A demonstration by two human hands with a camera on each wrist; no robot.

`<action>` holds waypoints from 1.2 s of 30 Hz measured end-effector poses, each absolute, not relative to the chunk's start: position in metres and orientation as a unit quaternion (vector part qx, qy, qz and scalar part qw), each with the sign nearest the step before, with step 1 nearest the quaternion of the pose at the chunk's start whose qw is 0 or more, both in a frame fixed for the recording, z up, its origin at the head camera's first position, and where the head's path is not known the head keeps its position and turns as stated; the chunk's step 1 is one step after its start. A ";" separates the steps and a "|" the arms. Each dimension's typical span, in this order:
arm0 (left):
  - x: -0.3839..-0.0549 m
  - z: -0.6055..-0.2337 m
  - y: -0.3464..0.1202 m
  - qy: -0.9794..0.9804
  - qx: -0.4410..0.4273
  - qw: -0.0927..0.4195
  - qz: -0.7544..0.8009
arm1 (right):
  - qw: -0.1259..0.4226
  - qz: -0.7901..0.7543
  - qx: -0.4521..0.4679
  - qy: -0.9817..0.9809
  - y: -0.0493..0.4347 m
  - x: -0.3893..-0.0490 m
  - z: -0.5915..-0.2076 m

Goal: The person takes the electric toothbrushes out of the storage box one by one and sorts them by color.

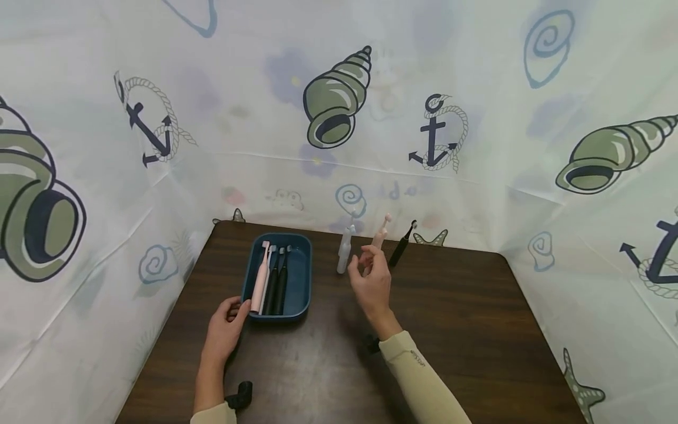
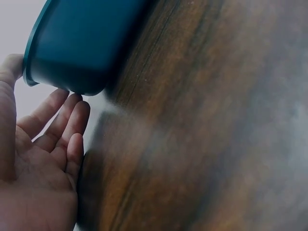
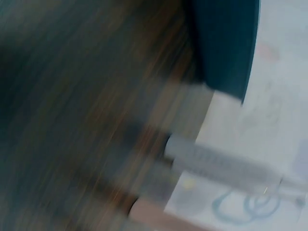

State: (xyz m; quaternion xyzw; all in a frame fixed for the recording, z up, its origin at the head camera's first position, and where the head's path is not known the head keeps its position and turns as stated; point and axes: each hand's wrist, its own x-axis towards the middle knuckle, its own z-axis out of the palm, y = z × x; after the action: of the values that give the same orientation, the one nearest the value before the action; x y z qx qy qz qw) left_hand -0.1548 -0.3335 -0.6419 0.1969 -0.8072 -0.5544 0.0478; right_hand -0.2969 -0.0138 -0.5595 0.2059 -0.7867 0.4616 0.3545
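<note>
At the front left corner of a blue tray (image 1: 298,271), my left hand (image 1: 225,330) holds the rim with its thumb, its fingers against the outer wall. In the tray lie a pink electric toothbrush (image 1: 260,282), a white one (image 1: 267,277) mostly hidden, and two black ones (image 1: 282,285). My right hand (image 1: 373,285), fingers bent, hovers before another pink toothbrush (image 1: 380,235) and partly hides it. In the right wrist view no fingers touch that pink toothbrush (image 3: 154,214). Beside it stand a white toothbrush (image 1: 345,250) and a black toothbrush (image 1: 401,247).
The dark wooden table (image 1: 450,353) carries everything. A white cloth backdrop (image 1: 254,106) with shells and anchors rises behind the table and at its sides, close behind the standing brushes. The right wrist view is blurred.
</note>
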 end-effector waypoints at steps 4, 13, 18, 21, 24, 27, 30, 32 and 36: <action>-0.161 -0.639 -0.334 -0.808 0.197 0.052 -0.553 | 0.330 0.438 0.231 -0.804 -0.036 -0.293 -0.555; -0.174 -0.634 -0.333 -0.808 0.197 0.058 -0.553 | 0.220 0.367 0.224 -0.876 -0.077 -0.297 -0.556; -0.179 -0.632 -0.333 -0.806 0.199 0.059 -0.554 | 0.133 0.367 0.205 -0.897 -0.099 -0.298 -0.555; -0.183 -0.631 -0.335 -0.808 0.195 0.057 -0.553 | 0.086 0.363 0.193 -0.908 -0.113 -0.300 -0.556; -0.188 -0.632 -0.335 -0.809 0.180 0.053 -0.557 | 0.041 0.355 0.184 -0.916 -0.122 -0.302 -0.560; -0.191 -0.637 -0.333 -0.809 0.170 0.046 -0.561 | -0.006 0.347 0.168 -0.923 -0.128 -0.302 -0.564; -0.192 -0.642 -0.332 -0.808 0.172 0.042 -0.562 | -0.047 0.338 0.152 -0.928 -0.134 -0.303 -0.567; -0.193 -0.644 -0.331 -0.805 0.182 0.043 -0.563 | -0.067 0.327 0.148 -0.931 -0.139 -0.304 -0.567; -0.195 -0.644 -0.331 -0.800 0.194 0.051 -0.566 | -0.096 0.285 0.158 -0.941 -0.152 -0.311 -0.564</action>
State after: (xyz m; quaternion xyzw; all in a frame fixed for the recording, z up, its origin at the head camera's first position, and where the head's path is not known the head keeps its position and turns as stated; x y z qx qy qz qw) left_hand -0.1954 -0.3312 -0.6444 0.1940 -0.7997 -0.5659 0.0512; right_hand -0.3111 -0.1516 -0.5640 0.1579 -0.9405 0.2851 -0.0957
